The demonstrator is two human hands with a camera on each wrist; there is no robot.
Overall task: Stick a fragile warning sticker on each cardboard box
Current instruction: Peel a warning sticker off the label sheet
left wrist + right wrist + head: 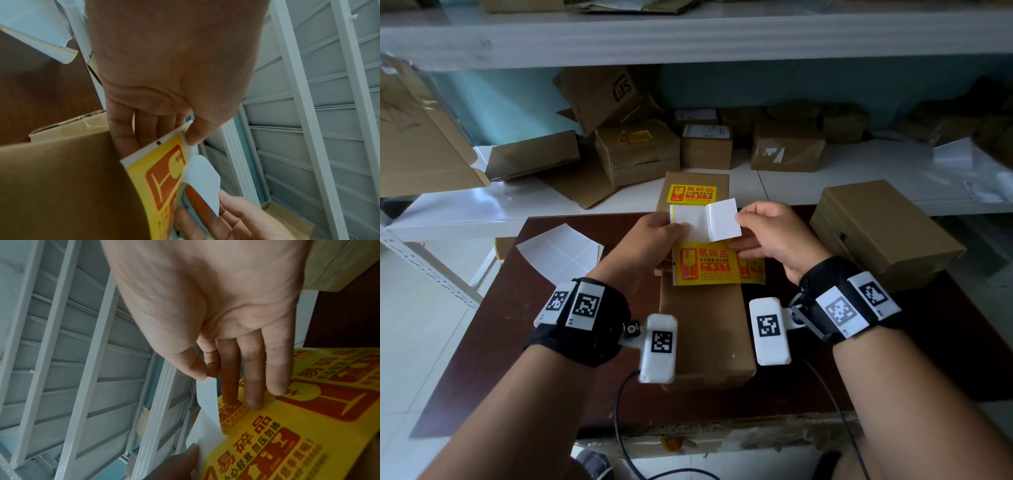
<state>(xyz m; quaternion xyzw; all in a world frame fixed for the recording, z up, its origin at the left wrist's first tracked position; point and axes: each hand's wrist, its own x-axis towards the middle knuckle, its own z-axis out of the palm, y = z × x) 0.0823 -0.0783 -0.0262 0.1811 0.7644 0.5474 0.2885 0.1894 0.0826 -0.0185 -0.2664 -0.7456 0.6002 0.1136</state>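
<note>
A long cardboard box (705, 329) lies on the dark brown table (524, 325), its top bare. Above its far end my left hand (671, 229) pinches the left edge of a sticker sheet (717, 262) printed with yellow fragile stickers. My right hand (739, 219) pinches the corner of one sticker (724, 219), half peeled and folded back, white underside showing. In the right wrist view thumb and forefinger hold that sticker (206, 389) while the other fingers lie on the sheet (287, 434). Behind stands a second box (693, 178) bearing a yellow sticker (692, 193).
A closed box (883, 233) with no sticker in sight sits on the table's right. Empty white backing sheets (561, 253) lie at the left. Several boxes (784, 147) crowd the white shelf (465, 205) behind; one (640, 154) carries a yellow sticker. Cables hang at the table's near edge.
</note>
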